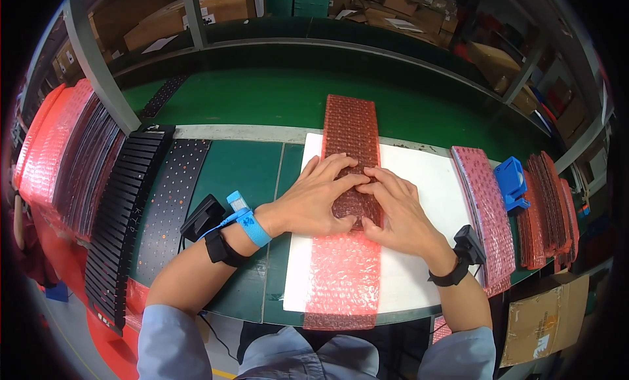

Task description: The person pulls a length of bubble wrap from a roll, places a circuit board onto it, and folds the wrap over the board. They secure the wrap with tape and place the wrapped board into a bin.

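A long pink-red bubble-wrap sleeve (346,275) lies lengthwise before me, with a dark flat strip showing through its far part. My left hand (324,195) rests on the sleeve, its fingers spread across the dark part. From the other side my right hand (405,213) presses on it with bent, parted fingers. The two hands face each other, and a gap shows between each thumb and forefinger. Beneath the sleeve is a white board (413,164). A blue strap (253,227) circles my left wrist, and each forearm carries a small black device on a band.
At left stand a black slotted rack (128,216), a dark dotted panel (171,203) and stacked panels in red wrap (72,157). To the right are a wrapped stack (483,213), a blue tape dispenser (512,183), more red-wrapped packs (547,209) and a lower cardboard box (540,321).
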### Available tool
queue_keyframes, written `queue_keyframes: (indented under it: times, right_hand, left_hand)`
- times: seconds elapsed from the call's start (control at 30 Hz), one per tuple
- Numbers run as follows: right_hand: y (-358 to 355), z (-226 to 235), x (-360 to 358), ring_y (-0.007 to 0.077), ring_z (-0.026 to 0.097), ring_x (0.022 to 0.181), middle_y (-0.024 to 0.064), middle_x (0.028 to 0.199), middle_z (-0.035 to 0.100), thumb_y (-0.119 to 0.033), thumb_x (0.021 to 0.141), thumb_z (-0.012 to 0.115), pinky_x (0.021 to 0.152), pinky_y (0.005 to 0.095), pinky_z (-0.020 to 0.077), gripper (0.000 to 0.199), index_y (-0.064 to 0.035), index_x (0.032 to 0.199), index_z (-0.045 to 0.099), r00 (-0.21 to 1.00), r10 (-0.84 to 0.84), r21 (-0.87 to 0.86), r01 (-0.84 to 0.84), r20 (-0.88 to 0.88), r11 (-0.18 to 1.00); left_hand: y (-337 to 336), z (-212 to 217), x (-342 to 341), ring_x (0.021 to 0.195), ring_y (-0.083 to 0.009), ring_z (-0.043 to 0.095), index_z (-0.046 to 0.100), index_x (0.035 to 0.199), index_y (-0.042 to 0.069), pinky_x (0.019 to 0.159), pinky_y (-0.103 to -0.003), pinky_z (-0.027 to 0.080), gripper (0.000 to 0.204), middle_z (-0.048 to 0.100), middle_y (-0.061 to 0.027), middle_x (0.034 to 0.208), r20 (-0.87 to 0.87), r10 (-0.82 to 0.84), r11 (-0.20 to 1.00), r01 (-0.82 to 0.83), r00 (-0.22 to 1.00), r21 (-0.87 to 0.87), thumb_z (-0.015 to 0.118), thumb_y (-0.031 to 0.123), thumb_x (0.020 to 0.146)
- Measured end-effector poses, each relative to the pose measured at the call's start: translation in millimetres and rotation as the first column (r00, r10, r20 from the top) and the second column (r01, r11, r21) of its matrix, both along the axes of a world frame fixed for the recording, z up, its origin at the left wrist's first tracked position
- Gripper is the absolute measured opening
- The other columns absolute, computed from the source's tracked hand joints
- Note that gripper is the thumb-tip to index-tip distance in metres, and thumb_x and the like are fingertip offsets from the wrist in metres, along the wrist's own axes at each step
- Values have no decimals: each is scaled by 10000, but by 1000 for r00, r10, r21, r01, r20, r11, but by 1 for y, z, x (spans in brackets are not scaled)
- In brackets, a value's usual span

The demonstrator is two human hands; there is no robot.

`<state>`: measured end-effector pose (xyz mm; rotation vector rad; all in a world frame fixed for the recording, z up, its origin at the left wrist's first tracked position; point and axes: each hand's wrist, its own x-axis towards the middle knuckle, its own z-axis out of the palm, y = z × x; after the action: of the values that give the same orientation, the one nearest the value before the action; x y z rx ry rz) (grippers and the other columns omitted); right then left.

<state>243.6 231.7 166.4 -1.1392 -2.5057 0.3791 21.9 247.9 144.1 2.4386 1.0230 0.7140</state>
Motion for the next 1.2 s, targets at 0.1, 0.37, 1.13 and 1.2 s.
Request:
queue_keyframes:
  times: [0.1,0.37,1.13,1.2]
  right_hand:
    - [1,0,1,323,348,1377,159,1426,424,-235,742,671,1114,464,237,533,-69,1231,540,1000,4,-2,-4,-4,1000]
    - [0,1,0,326,356,1367,159,1420,422,-233,741,671,1108,466,243,534,-69,1232,539,1000,10,29,-10,23,1000]
    - [-1,1,-2,327,367,1353,157,1410,419,-249,728,673,1101,464,253,550,-66,1227,533,1000,-4,21,4,20,1000]
    - [-2,2,-3,327,366,1353,158,1410,418,-248,727,673,1101,465,253,550,-66,1227,533,1000,-6,12,6,16,1000]
  left_hand:
    - [0,0,0,1410,-386,262,531,1337,84,1155,-561,162,703,362,-206,1449,17,2,999,-1,1000,-38,734,327,710]
    - [1,-1,0,1409,-388,261,531,1336,82,1157,-552,162,704,361,-207,1450,4,-3,1000,4,1000,-23,735,328,709]
    - [1,-1,0,1365,-401,303,533,1323,89,1139,-506,243,691,368,-205,1422,-3,-6,999,6,1000,46,737,288,693]
    - [1,-2,0,1362,-400,307,534,1322,89,1139,-506,243,692,369,-206,1420,0,-6,999,6,1000,46,738,289,692]
